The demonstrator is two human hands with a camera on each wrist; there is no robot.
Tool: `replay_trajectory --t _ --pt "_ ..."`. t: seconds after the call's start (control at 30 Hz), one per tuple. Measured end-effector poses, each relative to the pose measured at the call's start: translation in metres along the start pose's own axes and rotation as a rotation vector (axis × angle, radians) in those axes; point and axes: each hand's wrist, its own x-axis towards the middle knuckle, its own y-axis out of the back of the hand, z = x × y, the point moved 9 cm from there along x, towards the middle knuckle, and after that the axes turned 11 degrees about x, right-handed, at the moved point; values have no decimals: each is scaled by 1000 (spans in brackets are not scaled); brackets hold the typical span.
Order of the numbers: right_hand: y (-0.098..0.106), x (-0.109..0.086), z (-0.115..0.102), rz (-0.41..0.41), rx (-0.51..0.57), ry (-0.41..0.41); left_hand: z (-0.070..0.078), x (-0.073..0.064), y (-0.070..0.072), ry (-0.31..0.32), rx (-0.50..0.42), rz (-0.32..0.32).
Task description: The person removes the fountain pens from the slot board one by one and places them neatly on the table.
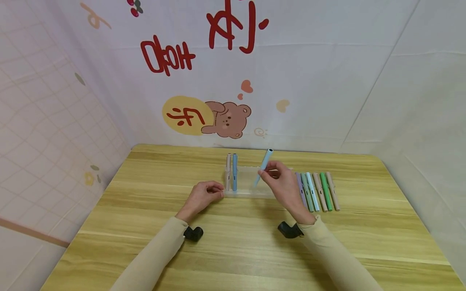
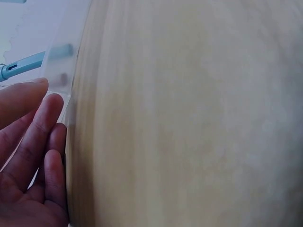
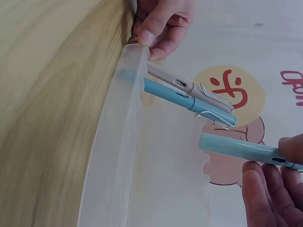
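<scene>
A clear frosted pen holder [image 1: 251, 195] stands on the table, with a pinkish-beige pen [image 1: 228, 171] and a blue pen [image 1: 234, 171] upright at its left end. My left hand [image 1: 204, 196] pinches the holder's left end between thumb and fingers, as the right wrist view shows. My right hand [image 1: 285, 186] grips a light blue pen [image 3: 236, 147] near its middle, thumb against fingers. That pen is tilted over the holder's middle, its lower end apart from the holder's front strip [image 3: 106, 156] in the right wrist view.
To the right of the holder several pens lie side by side on the wooden table [image 1: 240, 250], among them a purple pen [image 1: 300, 188] and a green pen [image 1: 325, 192]. A printed cloth backdrop [image 1: 313, 81] hangs behind the table's back edge.
</scene>
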Motion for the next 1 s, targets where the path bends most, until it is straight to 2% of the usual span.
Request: replay_trajectory --t 0.4,1.0 --pt "19 -6 -5 39 58 44 -2 0 -2 8 -7 -5" --pt "55 -16 -2 93 -22 50 -1 -1 -1 -1 -9 -9"
